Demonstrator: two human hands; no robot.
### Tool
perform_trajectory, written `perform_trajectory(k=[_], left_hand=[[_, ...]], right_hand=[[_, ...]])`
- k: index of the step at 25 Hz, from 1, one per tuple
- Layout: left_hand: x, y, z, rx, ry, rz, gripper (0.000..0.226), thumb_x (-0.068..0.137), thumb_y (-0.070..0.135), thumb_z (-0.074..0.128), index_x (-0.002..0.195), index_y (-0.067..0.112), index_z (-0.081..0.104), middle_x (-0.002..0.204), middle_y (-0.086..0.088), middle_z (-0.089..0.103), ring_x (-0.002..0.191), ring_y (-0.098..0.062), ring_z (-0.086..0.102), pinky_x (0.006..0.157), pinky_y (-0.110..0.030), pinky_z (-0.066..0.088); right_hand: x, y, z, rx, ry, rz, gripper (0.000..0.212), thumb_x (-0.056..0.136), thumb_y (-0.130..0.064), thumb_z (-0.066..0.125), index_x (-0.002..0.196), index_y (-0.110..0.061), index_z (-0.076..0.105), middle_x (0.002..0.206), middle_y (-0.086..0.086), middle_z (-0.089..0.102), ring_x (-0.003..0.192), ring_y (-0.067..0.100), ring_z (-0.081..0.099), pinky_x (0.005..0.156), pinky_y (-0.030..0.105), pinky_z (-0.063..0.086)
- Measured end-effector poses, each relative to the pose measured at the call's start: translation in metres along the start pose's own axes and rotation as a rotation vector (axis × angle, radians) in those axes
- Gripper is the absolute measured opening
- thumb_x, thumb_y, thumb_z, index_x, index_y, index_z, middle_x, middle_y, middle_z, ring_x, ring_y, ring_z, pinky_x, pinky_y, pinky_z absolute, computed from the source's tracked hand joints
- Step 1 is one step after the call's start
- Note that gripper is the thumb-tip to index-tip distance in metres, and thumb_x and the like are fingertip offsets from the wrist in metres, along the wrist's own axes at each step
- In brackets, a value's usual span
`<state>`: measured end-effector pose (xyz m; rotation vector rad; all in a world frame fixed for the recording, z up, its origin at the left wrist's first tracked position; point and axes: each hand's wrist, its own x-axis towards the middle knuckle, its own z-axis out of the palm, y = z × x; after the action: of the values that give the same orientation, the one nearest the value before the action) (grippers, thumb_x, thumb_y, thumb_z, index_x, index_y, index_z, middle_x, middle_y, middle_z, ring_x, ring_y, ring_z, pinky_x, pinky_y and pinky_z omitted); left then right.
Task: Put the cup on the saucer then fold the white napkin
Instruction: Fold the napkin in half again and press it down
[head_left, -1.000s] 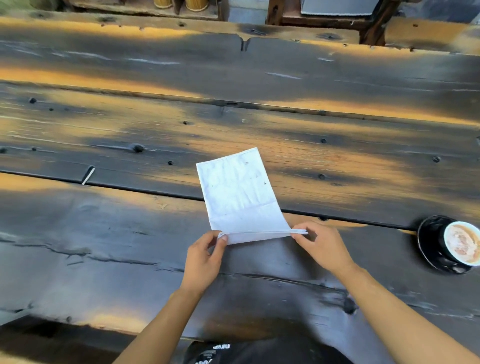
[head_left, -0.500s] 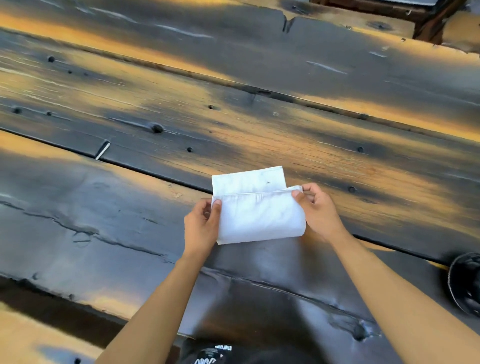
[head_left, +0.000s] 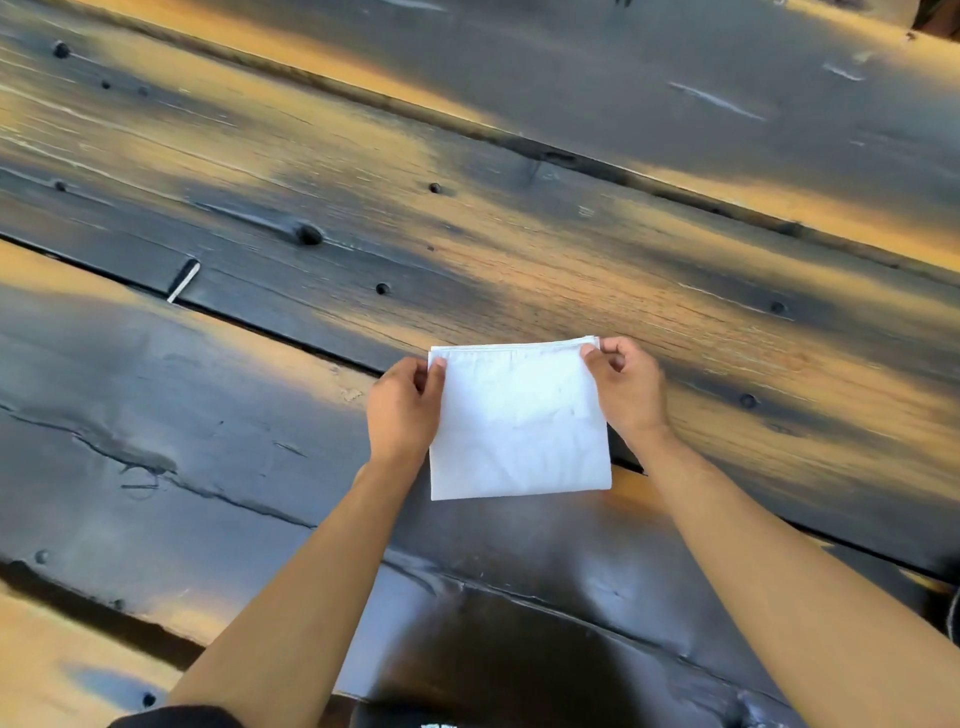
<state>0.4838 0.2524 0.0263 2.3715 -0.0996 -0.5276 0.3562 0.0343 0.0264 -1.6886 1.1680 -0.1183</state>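
From the head view, the white napkin (head_left: 519, 423) lies folded over on the dark plank table (head_left: 208, 395), its near edge a soft crease and its far edge a stack of loose layers lined up together. The left hand (head_left: 402, 410) pinches the far left corner between thumb and fingertips, and the right hand (head_left: 626, 384) pinches the far right corner the same way, so both grip the napkin. It looks thin, light and limp, faintly crumpled, with no stiffness of its own; it should crease readily under a pressing finger but will likely shift or spring open if let go too soon. The corners and the layered far edge seem the best places to hold, keeping the layers matched. The cup and the saucer are not clearly in view here.
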Motion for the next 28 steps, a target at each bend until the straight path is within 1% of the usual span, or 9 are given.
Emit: perform_trajectory(k=[4,7,10,12,14,17,20,22,28], left_hand=[[0.01,-0.007,0.009,0.1,0.05,0.087,0.036,0.099,0.041,0.056,0.08,0.011,0.061,0.074,-0.001,0.063,0.074,-0.025,0.058,0.063,-0.034,0.04],[0.015,-0.008,0.014,0.17,0.092,0.159,0.032,0.098,0.039,0.058,0.079,0.012,0.056,0.075,0.0,0.056,0.079,-0.027,0.054,0.073,-0.041,0.045],[0.013,-0.011,0.018,0.214,0.196,0.239,0.025,0.099,0.033,0.056,0.094,0.009,0.057,0.092,-0.006,0.057,0.089,-0.03,0.052,0.083,-0.045,0.045],[0.005,-0.021,0.02,0.254,0.248,0.39,0.021,0.1,0.021,0.053,0.107,0.003,0.059,0.109,-0.014,0.059,0.101,-0.034,0.053,0.092,-0.046,0.044],[-0.004,-0.036,0.021,0.326,0.164,0.596,0.031,0.1,0.015,0.048,0.125,-0.002,0.058,0.133,-0.019,0.056,0.125,-0.038,0.051,0.109,-0.047,0.039],[-0.01,-0.056,0.017,0.441,-0.077,0.76,0.052,0.105,0.02,0.035,0.152,-0.001,0.036,0.163,-0.016,0.03,0.154,-0.031,0.022,0.125,-0.047,0.019],[-0.007,-0.063,0.019,0.581,-0.172,0.745,0.058,0.106,0.03,0.026,0.158,0.002,0.02,0.168,-0.013,0.015,0.157,-0.026,0.009,0.126,-0.049,0.016],[-0.007,-0.064,0.021,0.686,-0.175,0.723,0.063,0.105,0.032,0.028,0.159,0.003,0.012,0.169,-0.013,0.008,0.157,-0.026,0.003,0.125,-0.05,0.015],[-0.01,-0.064,0.025,0.785,-0.151,0.72,0.076,0.102,0.041,0.032,0.16,0.008,-0.004,0.169,-0.01,-0.008,0.156,-0.024,-0.012,0.127,-0.048,0.005]], right_hand=[[0.008,-0.001,0.009,-0.128,0.108,-0.019,0.021,0.094,-0.034,0.065,0.094,-0.013,0.072,0.084,-0.004,0.071,0.071,0.007,0.061,0.062,0.023,0.045],[0.009,0.003,0.014,-0.222,0.203,0.008,0.024,0.093,-0.038,0.065,0.096,-0.015,0.07,0.088,-0.001,0.071,0.081,0.016,0.063,0.071,0.031,0.052],[0.001,0.002,0.021,-0.331,0.313,-0.064,0.023,0.093,-0.033,0.063,0.108,-0.015,0.064,0.106,0.004,0.06,0.101,0.02,0.055,0.087,0.038,0.051],[-0.011,0.0,0.026,-0.327,0.35,-0.19,0.023,0.095,-0.023,0.06,0.115,-0.013,0.063,0.115,0.008,0.053,0.11,0.025,0.051,0.095,0.038,0.047],[-0.026,-0.001,0.035,-0.304,0.276,-0.36,0.025,0.096,-0.015,0.054,0.119,-0.01,0.064,0.121,0.009,0.054,0.116,0.027,0.051,0.102,0.036,0.043],[-0.046,0.0,0.063,-0.411,0.055,-0.575,0.036,0.1,-0.018,0.043,0.129,-0.007,0.061,0.139,0.007,0.057,0.135,0.026,0.047,0.116,0.041,0.036],[-0.052,-0.001,0.104,-0.589,-0.117,-0.704,0.049,0.104,-0.027,0.031,0.143,-0.006,0.052,0.154,0.008,0.047,0.15,0.027,0.031,0.125,0.045,0.02],[-0.052,-0.005,0.127,-0.686,-0.187,-0.72,0.057,0.105,-0.035,0.023,0.152,-0.007,0.041,0.161,0.008,0.036,0.154,0.027,0.02,0.126,0.046,0.014],[-0.049,0.003,0.143,-0.817,-0.153,-0.737,0.066,0.104,-0.044,0.016,0.158,-0.007,0.025,0.167,0.009,0.02,0.156,0.022,0.01,0.127,0.044,0.01]])
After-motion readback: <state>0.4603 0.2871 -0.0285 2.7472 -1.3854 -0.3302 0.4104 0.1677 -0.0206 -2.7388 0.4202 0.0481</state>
